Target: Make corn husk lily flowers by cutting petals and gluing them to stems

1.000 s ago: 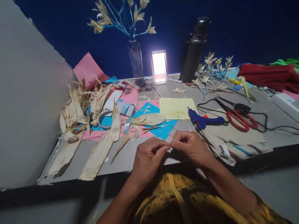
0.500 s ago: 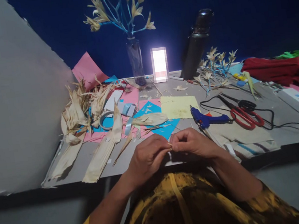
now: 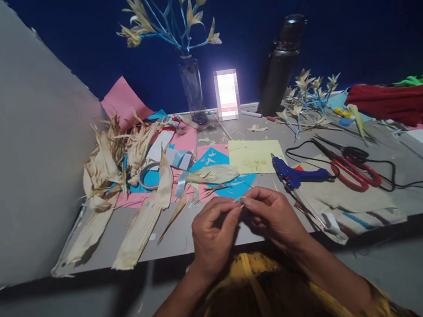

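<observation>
My left hand (image 3: 217, 230) and my right hand (image 3: 275, 215) meet fingertip to fingertip above the table's front edge. Both pinch a small pale strip (image 3: 242, 201) with a bit of blue beside it; its full shape is hidden by the fingers. Just beyond them lie a blue sheet (image 3: 244, 185) with pale scraps, a yellow sheet (image 3: 256, 155) and a dried husk leaf (image 3: 213, 174). To the right of my right hand is a blue glue gun (image 3: 299, 175). Long dried husks (image 3: 140, 240) reach toward the front edge left of my left hand.
Red-handled scissors (image 3: 357, 175) and a black cable (image 3: 395, 176) lie at the right, by a folded cloth (image 3: 361, 198). Behind stand a glass vase (image 3: 191, 85) of husk flowers, a bright screen (image 3: 227, 94) and a leaning dark flask (image 3: 281, 68). A tape roll (image 3: 142, 180) lies left.
Both hands have turned more upright, still joined at the fingertips, and a little more of the small strip shows. The view has shifted slightly, so the table sits lower.
</observation>
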`<state>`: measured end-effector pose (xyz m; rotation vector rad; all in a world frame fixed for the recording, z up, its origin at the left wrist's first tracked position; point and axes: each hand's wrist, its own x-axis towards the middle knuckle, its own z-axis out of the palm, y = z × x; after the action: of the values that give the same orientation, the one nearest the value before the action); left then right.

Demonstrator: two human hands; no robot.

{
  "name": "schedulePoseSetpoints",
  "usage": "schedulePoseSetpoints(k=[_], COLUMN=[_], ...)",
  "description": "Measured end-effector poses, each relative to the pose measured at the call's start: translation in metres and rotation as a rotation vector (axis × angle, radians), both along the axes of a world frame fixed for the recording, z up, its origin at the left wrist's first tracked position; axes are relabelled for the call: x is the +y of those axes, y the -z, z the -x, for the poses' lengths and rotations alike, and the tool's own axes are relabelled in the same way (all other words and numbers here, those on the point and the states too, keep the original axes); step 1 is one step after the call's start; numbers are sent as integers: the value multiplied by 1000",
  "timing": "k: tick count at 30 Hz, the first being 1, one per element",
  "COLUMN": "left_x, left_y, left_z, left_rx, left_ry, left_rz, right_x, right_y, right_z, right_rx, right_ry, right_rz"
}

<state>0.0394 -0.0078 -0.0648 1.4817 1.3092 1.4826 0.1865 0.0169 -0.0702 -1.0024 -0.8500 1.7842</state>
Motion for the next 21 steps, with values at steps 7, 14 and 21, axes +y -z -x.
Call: schedulePoseSetpoints(k=[7, 14, 21], left_x=[11, 15, 12], left_y=[-1, -7, -19], left_z=[14, 27, 22], left_rx=[-513, -397, -73], left_ry=[144, 203, 303], left_rz=[429, 483, 536], right_x=[2, 1, 3], right_y=[-9, -20, -18], right_z=[-12, -12, -11], right_rx=[-187, -306, -401], right_ry=[-79, -171, -204], right_rz=[-153, -164, -186])
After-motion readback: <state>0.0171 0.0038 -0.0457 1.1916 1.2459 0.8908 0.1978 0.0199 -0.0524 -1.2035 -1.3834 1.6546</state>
